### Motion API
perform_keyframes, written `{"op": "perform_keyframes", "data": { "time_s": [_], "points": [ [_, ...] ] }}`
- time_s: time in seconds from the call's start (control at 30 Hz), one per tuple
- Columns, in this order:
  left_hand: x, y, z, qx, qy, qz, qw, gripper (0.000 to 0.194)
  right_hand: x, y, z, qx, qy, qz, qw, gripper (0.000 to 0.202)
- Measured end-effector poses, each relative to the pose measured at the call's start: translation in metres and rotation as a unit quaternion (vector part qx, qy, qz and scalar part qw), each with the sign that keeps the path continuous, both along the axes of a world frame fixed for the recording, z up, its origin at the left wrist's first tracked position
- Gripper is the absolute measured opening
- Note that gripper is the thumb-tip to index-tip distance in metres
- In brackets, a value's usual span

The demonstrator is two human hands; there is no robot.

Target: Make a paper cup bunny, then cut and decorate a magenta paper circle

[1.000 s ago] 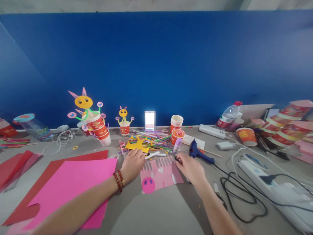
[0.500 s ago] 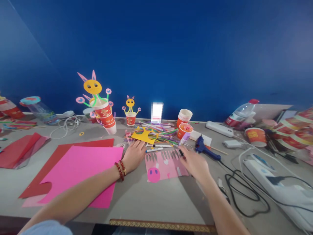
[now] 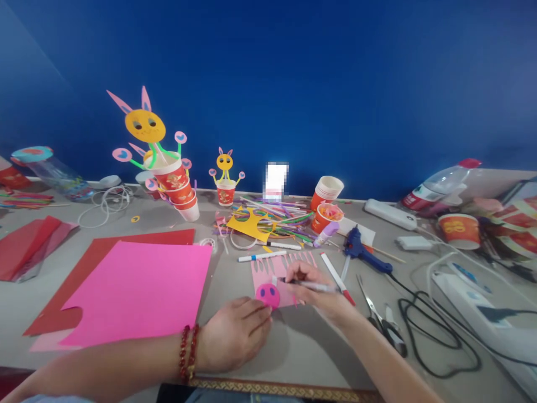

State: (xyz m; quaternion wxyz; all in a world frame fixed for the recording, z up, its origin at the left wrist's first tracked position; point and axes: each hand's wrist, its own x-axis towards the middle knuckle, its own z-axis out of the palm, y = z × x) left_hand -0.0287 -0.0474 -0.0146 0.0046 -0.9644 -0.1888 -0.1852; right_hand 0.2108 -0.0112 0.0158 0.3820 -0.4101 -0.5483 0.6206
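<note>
A pink paper (image 3: pixel 262 268) with leaf-shaped cutouts along its top lies in front of me, bearing a magenta circle (image 3: pixel 267 295) with two purple ovals. My left hand (image 3: pixel 237 334) rests on the table with its fingers together, their tips at the circle's lower edge. Between the fingers of my right hand (image 3: pixel 312 285) is a marker (image 3: pixel 314 286), its dark tip pointing left over the paper beside the circle. A blue-and-white marker (image 3: pixel 262 256) lies just above the paper, and a red-capped marker (image 3: pixel 337 278) is to its right.
Magenta sheets (image 3: pixel 142 291) lie at left. Behind are yellow paper (image 3: pixel 251 224), pipe cleaners, cups (image 3: pixel 328 190) and a cup figure (image 3: pixel 225 190). A blue glue gun (image 3: pixel 364 253), scissors (image 3: pixel 381 322), black cable and power strip (image 3: pixel 482 319) are at right.
My left hand has come down and nearer, from the yellow paper to the pink paper's lower edge. My right hand has moved left over the pink paper with the marker. The view has shifted slightly.
</note>
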Motion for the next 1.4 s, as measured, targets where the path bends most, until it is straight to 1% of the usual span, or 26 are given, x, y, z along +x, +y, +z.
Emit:
{"op": "perform_keyframes", "data": {
  "time_s": [0.07, 0.17, 0.27, 0.43, 0.53, 0.7, 0.9, 1.03, 1.23, 1.4],
  "points": [
    [0.000, 0.000, -0.002, -0.010, 0.013, 0.006, 1.000, 0.026, -0.014, 0.003, -0.003, 0.008, -0.046, -0.022, 0.999, 0.020],
    [0.001, 0.001, 0.002, -0.043, 0.031, 0.019, 0.998, 0.022, -0.028, 0.008, -0.010, 0.015, -0.078, -0.009, 0.997, 0.010],
    [0.002, 0.001, 0.008, -0.074, 0.046, 0.019, 0.996, 0.023, -0.034, 0.011, -0.021, 0.051, -0.100, -0.012, 0.994, 0.002],
    [0.000, 0.003, 0.011, -0.089, 0.064, 0.017, 0.994, 0.026, -0.034, 0.008, -0.039, 0.132, -0.150, -0.069, 0.977, 0.013],
    [-0.002, 0.004, 0.009, -0.084, 0.063, 0.021, 0.994, 0.027, -0.033, 0.007, -0.045, 0.155, -0.171, -0.069, 0.971, 0.016],
    [-0.002, 0.006, 0.005, -0.071, 0.061, 0.010, 0.996, 0.027, -0.033, 0.007, -0.046, 0.165, -0.195, -0.048, 0.966, 0.016],
    [-0.002, 0.007, 0.004, -0.074, 0.062, 0.012, 0.995, 0.027, -0.032, 0.006, -0.043, 0.167, -0.204, -0.035, 0.964, 0.016],
    [-0.001, 0.007, 0.003, -0.077, 0.059, 0.013, 0.995, 0.026, -0.032, 0.005, -0.042, 0.159, -0.203, -0.031, 0.966, 0.016],
    [0.000, 0.007, 0.004, -0.083, 0.053, 0.021, 0.995, 0.024, -0.032, 0.005, -0.042, 0.166, -0.226, -0.026, 0.960, 0.016],
    [0.001, 0.005, 0.003, -0.080, 0.053, 0.025, 0.995, 0.023, -0.033, 0.006, -0.042, 0.155, -0.216, -0.025, 0.964, 0.016]
  ]
}}
